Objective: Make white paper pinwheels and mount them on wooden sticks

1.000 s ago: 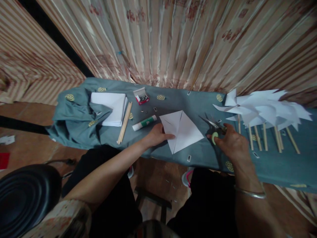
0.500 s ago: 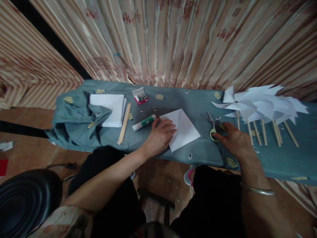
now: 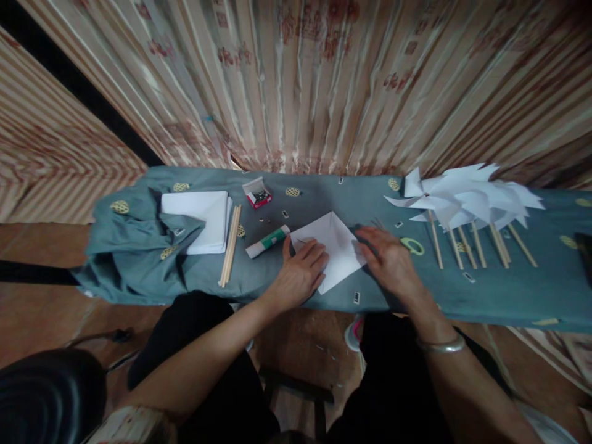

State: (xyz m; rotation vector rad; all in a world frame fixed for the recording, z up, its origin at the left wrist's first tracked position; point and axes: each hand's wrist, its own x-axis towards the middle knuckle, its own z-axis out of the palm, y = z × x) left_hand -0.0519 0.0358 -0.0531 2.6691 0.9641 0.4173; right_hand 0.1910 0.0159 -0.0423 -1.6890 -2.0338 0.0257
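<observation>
A square of white paper (image 3: 343,250) with crease lines lies turned like a diamond on the cloth. My left hand (image 3: 303,271) rests on its left part, fingers stretched out over the sheet. At the paper's right corner is my right hand (image 3: 391,262), thumb and fingers apart, the fingertips touching or just over the edge. Partly hidden behind that hand lies a pair of scissors (image 3: 419,242) with pale green handles. A white and green glue stick (image 3: 268,242) lies just left of the paper.
Wooden sticks (image 3: 230,246) lie beside a stack of white paper (image 3: 210,225) on the left. Behind the glue stick sits an open red and white box (image 3: 259,197) of small metal pieces. Several paper pinwheels (image 3: 462,197) on sticks overlap at right. A curtain (image 3: 296,92) hangs along the back.
My right hand has let go of the scissors, leaving them on the cloth, and moved left to the paper's right corner. My left hand stays on the paper.
</observation>
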